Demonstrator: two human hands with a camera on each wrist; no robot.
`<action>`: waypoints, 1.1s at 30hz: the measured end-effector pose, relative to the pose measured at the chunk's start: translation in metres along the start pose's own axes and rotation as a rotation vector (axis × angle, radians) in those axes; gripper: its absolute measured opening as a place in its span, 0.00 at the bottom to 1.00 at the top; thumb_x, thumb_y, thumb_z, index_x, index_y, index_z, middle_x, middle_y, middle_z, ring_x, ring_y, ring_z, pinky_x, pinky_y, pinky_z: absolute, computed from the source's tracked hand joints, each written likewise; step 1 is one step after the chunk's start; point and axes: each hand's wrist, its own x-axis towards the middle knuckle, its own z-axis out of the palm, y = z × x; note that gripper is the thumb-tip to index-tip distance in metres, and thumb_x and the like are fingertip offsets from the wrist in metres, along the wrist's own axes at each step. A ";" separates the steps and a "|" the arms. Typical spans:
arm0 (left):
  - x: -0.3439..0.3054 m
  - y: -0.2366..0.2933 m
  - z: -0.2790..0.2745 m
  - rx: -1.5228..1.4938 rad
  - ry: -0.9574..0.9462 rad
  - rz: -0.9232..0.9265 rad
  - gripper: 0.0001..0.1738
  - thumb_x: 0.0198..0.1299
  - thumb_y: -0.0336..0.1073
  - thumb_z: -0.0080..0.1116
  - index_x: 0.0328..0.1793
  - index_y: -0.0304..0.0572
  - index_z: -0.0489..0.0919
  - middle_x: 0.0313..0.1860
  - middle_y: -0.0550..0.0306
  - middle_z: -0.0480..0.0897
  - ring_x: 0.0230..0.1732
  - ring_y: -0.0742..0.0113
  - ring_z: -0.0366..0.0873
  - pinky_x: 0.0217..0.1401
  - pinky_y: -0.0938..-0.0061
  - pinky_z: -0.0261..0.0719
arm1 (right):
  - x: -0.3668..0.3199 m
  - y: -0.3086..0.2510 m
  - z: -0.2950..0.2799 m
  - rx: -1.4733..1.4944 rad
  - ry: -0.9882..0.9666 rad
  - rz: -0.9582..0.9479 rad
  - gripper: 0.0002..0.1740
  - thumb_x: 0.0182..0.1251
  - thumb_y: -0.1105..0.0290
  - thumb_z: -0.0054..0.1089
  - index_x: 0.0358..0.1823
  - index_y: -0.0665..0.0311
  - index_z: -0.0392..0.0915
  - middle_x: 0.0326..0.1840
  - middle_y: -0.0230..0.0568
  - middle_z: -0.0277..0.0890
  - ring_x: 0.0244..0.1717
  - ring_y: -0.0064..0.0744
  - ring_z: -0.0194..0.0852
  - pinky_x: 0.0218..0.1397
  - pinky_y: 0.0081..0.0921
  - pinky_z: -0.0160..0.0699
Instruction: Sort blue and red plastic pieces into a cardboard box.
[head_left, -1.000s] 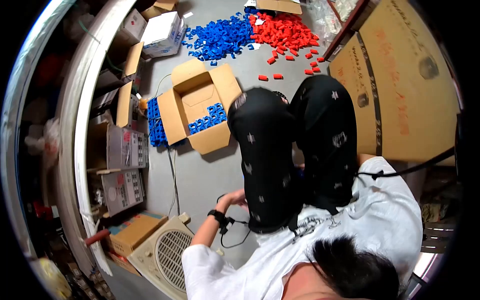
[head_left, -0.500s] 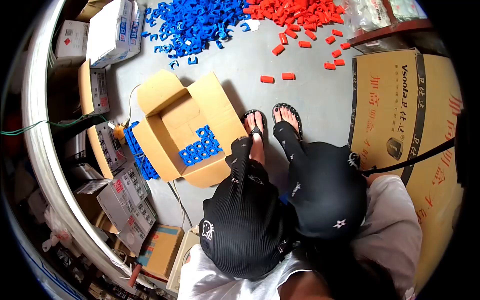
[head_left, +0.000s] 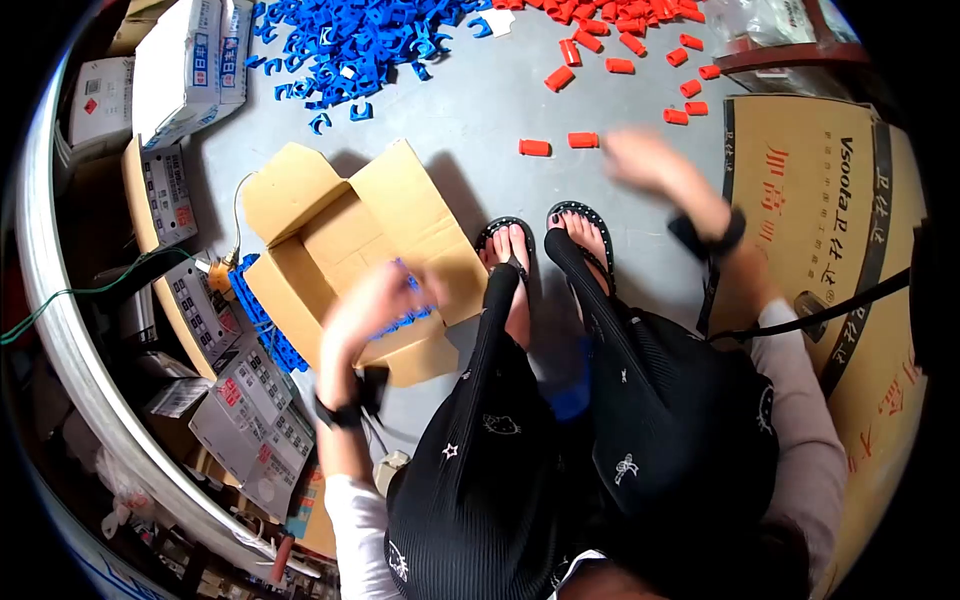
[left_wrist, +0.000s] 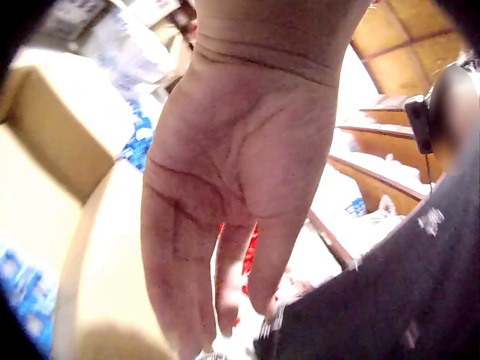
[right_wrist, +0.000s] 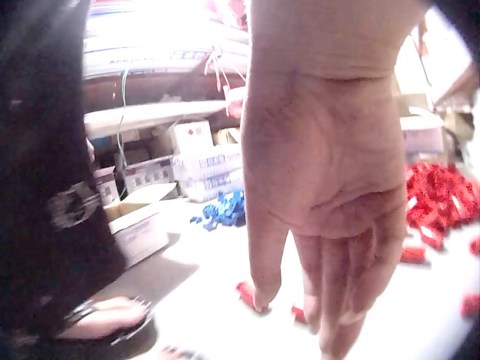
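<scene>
My left hand (head_left: 385, 300), blurred, passes over the near part of an open carton (head_left: 325, 235) and partly hides the blue clips (head_left: 405, 318) inside it. Its fingers hang nearly straight with nothing in them in the left wrist view. My right hand (head_left: 645, 160) is stretched forward over the floor, close to two loose red tube pieces (head_left: 583, 140). In the right wrist view its fingers (right_wrist: 330, 285) point down, extended and holding nothing. Beyond lie a heap of blue U-shaped clips (head_left: 350, 45) and a heap of red tube pieces (head_left: 630, 20).
A large printed carton (head_left: 780, 200) stands at the right. White boxes (head_left: 190, 70) and shelving with a pale rail (head_left: 60, 330) line the left. More blue clips (head_left: 265, 315) lie beside the open carton. Sandalled feet (head_left: 510, 245) stand on the floor between.
The knees have lowered from the front of the view and the feet now show. Both hands have come forward, the left over the carton, the right toward the red pieces.
</scene>
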 end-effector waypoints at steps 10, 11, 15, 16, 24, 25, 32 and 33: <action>0.267 0.013 -0.101 0.771 0.919 0.201 0.24 0.53 0.38 0.62 0.59 0.54 0.76 0.54 0.49 0.74 0.56 0.48 0.71 0.53 0.60 0.78 | 0.245 -0.014 -0.048 -0.094 0.545 -0.184 0.25 0.55 0.71 0.60 0.58 0.54 0.70 0.54 0.47 0.69 0.50 0.47 0.75 0.50 0.43 0.77; 0.276 0.007 -0.101 0.806 0.951 0.187 0.22 0.52 0.37 0.62 0.57 0.52 0.77 0.52 0.49 0.75 0.54 0.49 0.71 0.51 0.61 0.78 | 0.250 -0.015 -0.042 -0.095 0.595 -0.177 0.25 0.55 0.71 0.60 0.56 0.56 0.71 0.53 0.47 0.69 0.49 0.48 0.76 0.50 0.43 0.78; 0.278 0.001 -0.106 0.741 1.030 0.232 0.16 0.48 0.36 0.67 0.45 0.47 0.81 0.43 0.53 0.77 0.47 0.53 0.74 0.47 0.63 0.78 | 0.251 -0.013 -0.037 -0.059 0.629 -0.147 0.23 0.52 0.70 0.63 0.52 0.61 0.71 0.53 0.49 0.69 0.46 0.49 0.77 0.47 0.43 0.79; 0.274 0.001 -0.109 0.689 1.025 0.245 0.16 0.47 0.36 0.67 0.44 0.46 0.81 0.40 0.54 0.78 0.45 0.53 0.76 0.47 0.64 0.78 | 0.248 -0.013 -0.038 -0.049 0.633 -0.146 0.23 0.52 0.70 0.63 0.52 0.61 0.71 0.53 0.49 0.69 0.46 0.49 0.77 0.47 0.43 0.79; 0.169 0.004 -0.110 -0.302 0.824 0.515 0.23 0.46 0.30 0.74 0.51 0.38 0.81 0.46 0.57 0.84 0.45 0.73 0.79 0.50 0.77 0.78 | 0.174 -0.055 -0.063 0.632 0.697 -0.543 0.21 0.47 0.65 0.70 0.42 0.66 0.76 0.37 0.44 0.76 0.36 0.35 0.79 0.40 0.31 0.79; 0.135 0.015 -0.102 -0.411 0.811 0.433 0.22 0.48 0.27 0.72 0.51 0.36 0.81 0.47 0.57 0.83 0.45 0.72 0.80 0.48 0.79 0.79 | 0.157 -0.074 -0.070 0.652 0.732 -0.640 0.21 0.47 0.64 0.70 0.42 0.66 0.76 0.37 0.43 0.76 0.34 0.32 0.78 0.39 0.28 0.79; -0.027 0.005 -0.014 -0.699 0.893 0.194 0.23 0.55 0.21 0.63 0.59 0.29 0.73 0.55 0.45 0.79 0.51 0.63 0.81 0.53 0.73 0.81 | 0.058 -0.202 -0.064 0.693 0.438 -0.910 0.21 0.49 0.66 0.69 0.46 0.61 0.78 0.44 0.40 0.76 0.39 0.35 0.77 0.47 0.30 0.78; -0.035 -0.011 0.002 -0.741 0.892 0.186 0.23 0.57 0.20 0.61 0.60 0.30 0.73 0.57 0.42 0.77 0.54 0.61 0.79 0.55 0.71 0.80 | 0.049 -0.211 -0.060 0.655 0.301 -0.899 0.22 0.49 0.62 0.70 0.47 0.59 0.78 0.48 0.43 0.76 0.46 0.39 0.76 0.56 0.34 0.75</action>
